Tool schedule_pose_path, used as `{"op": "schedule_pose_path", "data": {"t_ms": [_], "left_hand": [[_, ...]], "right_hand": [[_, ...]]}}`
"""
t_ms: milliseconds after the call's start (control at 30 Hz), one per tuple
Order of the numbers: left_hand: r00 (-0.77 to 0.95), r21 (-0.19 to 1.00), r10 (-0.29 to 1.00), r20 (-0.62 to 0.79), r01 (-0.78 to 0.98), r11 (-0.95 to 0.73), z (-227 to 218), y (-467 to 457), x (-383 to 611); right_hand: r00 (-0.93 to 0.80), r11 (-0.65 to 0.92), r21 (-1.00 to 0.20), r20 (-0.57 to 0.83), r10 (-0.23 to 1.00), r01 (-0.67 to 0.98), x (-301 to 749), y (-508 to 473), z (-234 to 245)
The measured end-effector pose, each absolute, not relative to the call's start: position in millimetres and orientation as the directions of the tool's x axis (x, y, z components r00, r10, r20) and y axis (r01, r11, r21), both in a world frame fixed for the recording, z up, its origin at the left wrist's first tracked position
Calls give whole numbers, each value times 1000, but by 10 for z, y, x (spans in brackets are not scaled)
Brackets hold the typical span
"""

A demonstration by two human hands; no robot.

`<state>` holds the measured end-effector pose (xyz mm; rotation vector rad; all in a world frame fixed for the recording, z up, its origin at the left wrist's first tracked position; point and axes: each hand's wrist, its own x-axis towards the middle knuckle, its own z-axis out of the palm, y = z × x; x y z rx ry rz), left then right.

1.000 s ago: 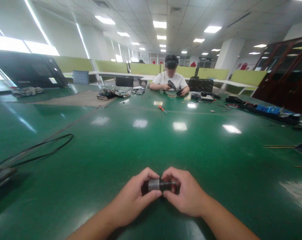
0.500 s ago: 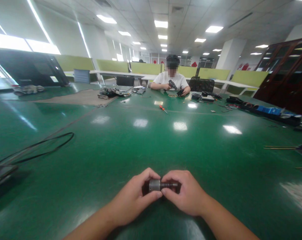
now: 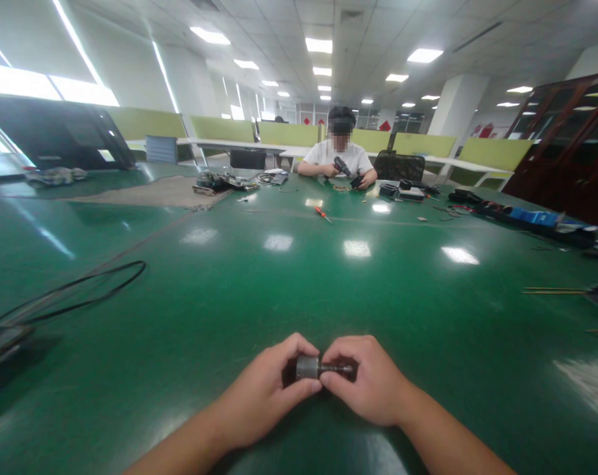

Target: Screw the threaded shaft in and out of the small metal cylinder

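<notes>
Low in the middle of the view, both my hands meet over a green table (image 3: 299, 277). My left hand (image 3: 264, 392) pinches a small grey metal cylinder (image 3: 307, 367) between thumb and fingers. A thin dark shaft (image 3: 334, 369) sticks out of the cylinder to the right, and my right hand (image 3: 372, 382) is closed round it with the fingertips. The part is held just above the table top, close to my body.
A black cable (image 3: 81, 293) loops across the table on the left beside a dark flat device (image 3: 2, 340). At the far side a person in a white shirt (image 3: 338, 158) handles a dark tool. A red screwdriver (image 3: 322, 214), boxes and parts lie around there.
The hands and the part stay in nearly the same place; only the fingers of my right hand have shifted slightly on the shaft.
</notes>
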<state>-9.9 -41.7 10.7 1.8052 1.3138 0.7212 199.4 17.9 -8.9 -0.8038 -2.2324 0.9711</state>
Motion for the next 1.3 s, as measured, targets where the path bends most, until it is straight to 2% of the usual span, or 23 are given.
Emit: {"op": "schedule_pose_path", "data": {"t_ms": [1300], "left_hand": [[313,857,950,-2,491,-160,86,-411,-124]], "right_hand": [[-648,562,-767,262,715,309,2003,187,-85]]}}
